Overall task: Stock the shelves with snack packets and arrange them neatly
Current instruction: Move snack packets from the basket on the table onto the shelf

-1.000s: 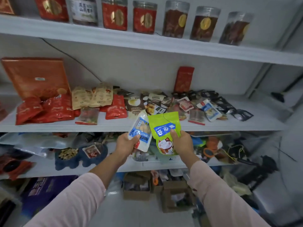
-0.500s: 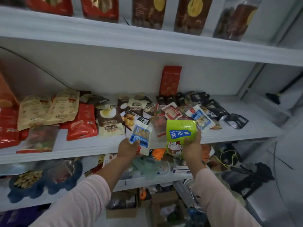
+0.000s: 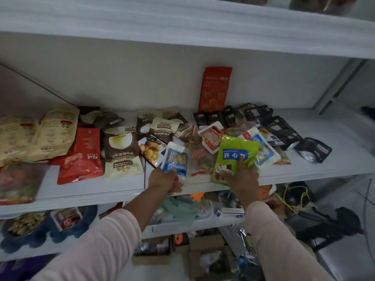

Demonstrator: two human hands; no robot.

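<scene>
My left hand point(image 3: 164, 181) grips the lower end of a blue and white snack packet point(image 3: 176, 159), which lies over the front part of the white middle shelf point(image 3: 85, 191). My right hand point(image 3: 241, 178) holds a green packet with a cat picture point(image 3: 233, 157), thumb on its blue label, over other packets at the shelf's front. Around them lie several snack packets: a brown and cream one point(image 3: 121, 153), a red one point(image 3: 83, 155), tan ones point(image 3: 50, 134), black ones point(image 3: 269, 122). A red packet point(image 3: 215, 88) stands against the back wall.
The upper shelf point(image 3: 182, 29) overhangs close above. The middle shelf's right end point(image 3: 332, 134) is bare. The lower shelf holds a blue bowl of nuts point(image 3: 26, 226) and clutter. Cardboard boxes point(image 3: 205, 258) sit on the floor below, dark equipment point(image 3: 328, 224) at right.
Both hands have risen and reached forward, bringing the two packets from below the shelf edge onto the middle shelf. The view has moved closer to the shelf.
</scene>
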